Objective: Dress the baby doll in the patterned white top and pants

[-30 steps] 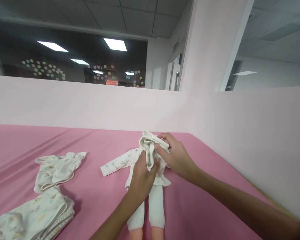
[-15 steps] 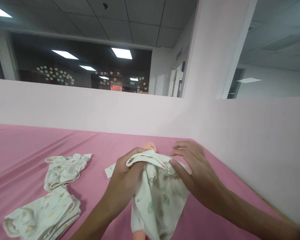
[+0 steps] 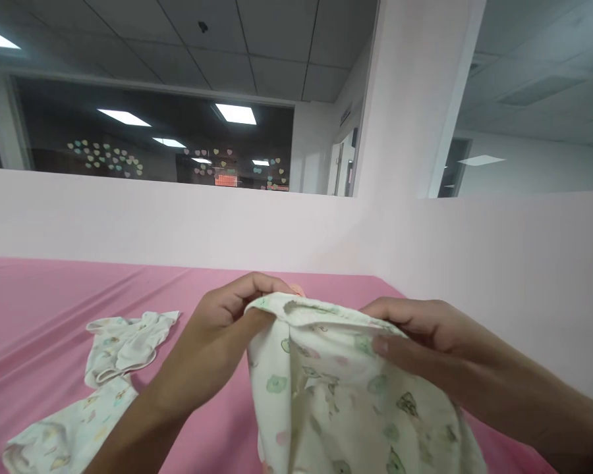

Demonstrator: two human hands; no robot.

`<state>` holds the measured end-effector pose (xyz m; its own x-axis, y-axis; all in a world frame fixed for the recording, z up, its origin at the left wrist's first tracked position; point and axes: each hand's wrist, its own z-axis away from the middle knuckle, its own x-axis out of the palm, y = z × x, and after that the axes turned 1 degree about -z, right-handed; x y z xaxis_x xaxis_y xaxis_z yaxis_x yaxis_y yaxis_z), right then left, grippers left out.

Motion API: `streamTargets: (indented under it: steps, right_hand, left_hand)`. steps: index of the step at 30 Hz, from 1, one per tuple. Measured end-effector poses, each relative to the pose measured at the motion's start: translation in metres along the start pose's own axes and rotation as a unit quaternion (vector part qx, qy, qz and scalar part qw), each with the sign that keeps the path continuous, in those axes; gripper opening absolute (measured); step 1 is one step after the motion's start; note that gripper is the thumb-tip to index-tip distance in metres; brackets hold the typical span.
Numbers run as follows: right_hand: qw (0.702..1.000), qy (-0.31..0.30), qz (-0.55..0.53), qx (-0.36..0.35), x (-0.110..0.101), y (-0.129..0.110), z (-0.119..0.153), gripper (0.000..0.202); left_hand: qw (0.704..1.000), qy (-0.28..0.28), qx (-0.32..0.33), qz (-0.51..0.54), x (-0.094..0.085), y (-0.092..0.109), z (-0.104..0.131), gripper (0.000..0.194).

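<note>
A white baby garment [image 3: 360,395] with green and pink prints hangs between my two hands, its upper edge stretched sideways. My left hand [image 3: 227,322] grips the left end of that edge, thumb tucked inside the opening. At the right, my right hand [image 3: 425,336] pinches the cloth between thumb and fingers. Just behind the edge, a small piece of a doll's head [image 3: 297,289] shows; the garment hides most of the doll.
Two more printed white garments, one small [image 3: 128,345] and one folded [image 3: 69,431], lie on the pink sheet [image 3: 202,289] at the left. A white wall [image 3: 168,220] with windows borders the surface behind and at right.
The garment has been raised and spread wider, now covering more of the doll. My right hand has closed on its right part and moved right and nearer.
</note>
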<state>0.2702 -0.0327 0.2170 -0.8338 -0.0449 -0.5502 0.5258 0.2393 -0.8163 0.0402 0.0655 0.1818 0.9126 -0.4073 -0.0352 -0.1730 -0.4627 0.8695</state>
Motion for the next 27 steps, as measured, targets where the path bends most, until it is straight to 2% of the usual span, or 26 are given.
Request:
streamTargets:
  steps: [3, 6, 8, 10, 12, 14, 16, 19, 21, 25, 27]
  right_hand:
    - [0.995, -0.057, -0.083, 0.027, -0.009, -0.001, 0.011, 0.023]
    - [0.989, -0.058, -0.129, 0.048, -0.014, 0.004, 0.018, 0.030]
    - [0.997, -0.015, -0.065, 0.029, -0.014, 0.009, 0.019, 0.033]
    - [0.995, 0.072, 0.059, -0.022, -0.008, 0.015, 0.017, 0.031]
    - [0.967, 0.164, 0.178, -0.083, 0.002, 0.020, 0.012, 0.027]
    - [0.944, 0.195, 0.240, -0.119, 0.016, 0.025, 0.006, 0.023]
    - [0.946, 0.162, 0.255, -0.117, 0.029, 0.030, 0.000, 0.013]
    - [0.960, 0.131, 0.235, -0.073, 0.041, 0.037, -0.009, 0.009]
    - [0.973, 0.130, 0.188, -0.037, 0.043, 0.042, -0.014, 0.005]
    - [0.996, 0.041, 0.078, 0.015, 0.039, 0.048, -0.020, 0.013]
    - [0.999, 0.021, 0.036, 0.025, 0.038, 0.049, -0.021, 0.012]
  left_hand:
    - [0.997, -0.017, -0.014, 0.072, -0.001, 0.000, -0.006, 0.020]
    - [0.992, -0.049, -0.044, 0.111, 0.002, 0.002, -0.005, 0.028]
    - [0.989, -0.065, -0.056, 0.122, 0.003, 0.002, -0.004, 0.030]
    - [0.985, -0.083, -0.077, 0.127, 0.004, -0.001, -0.004, 0.031]
    - [0.982, -0.104, -0.099, 0.119, 0.006, -0.007, -0.005, 0.032]
    - [0.981, -0.132, -0.109, 0.091, 0.011, -0.015, -0.007, 0.035]
    - [0.980, -0.166, -0.099, 0.042, 0.018, -0.022, -0.007, 0.039]
    - [0.976, -0.209, -0.062, -0.026, 0.026, -0.029, -0.005, 0.039]
    - [0.972, -0.222, -0.054, -0.047, 0.027, -0.032, -0.004, 0.039]
    - [0.968, -0.225, -0.085, -0.070, 0.022, -0.035, -0.001, 0.043]
    - [0.967, -0.222, -0.098, -0.079, 0.019, -0.037, -0.002, 0.046]
